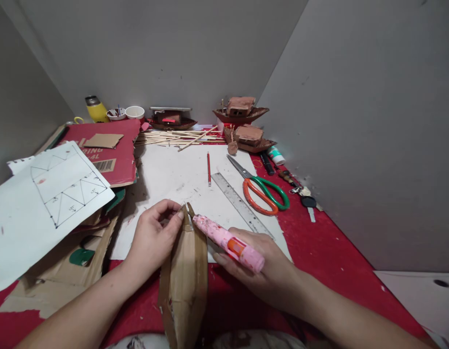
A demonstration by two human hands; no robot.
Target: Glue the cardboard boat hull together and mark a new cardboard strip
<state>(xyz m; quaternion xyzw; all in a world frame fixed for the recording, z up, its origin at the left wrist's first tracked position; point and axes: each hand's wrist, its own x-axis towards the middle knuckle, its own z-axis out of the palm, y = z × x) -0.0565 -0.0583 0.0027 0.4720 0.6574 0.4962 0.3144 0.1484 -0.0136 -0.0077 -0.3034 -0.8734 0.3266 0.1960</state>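
Pinching cardboard hull (188, 271) at tip with left hand (156, 230), steady glue gun (220, 236), gripped in right hand (263, 261), alongside.

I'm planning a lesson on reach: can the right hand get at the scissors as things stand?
Probably yes: the scissors lie uncovered ahead of the right hand, though it may first need to let go of the pink tool it holds.
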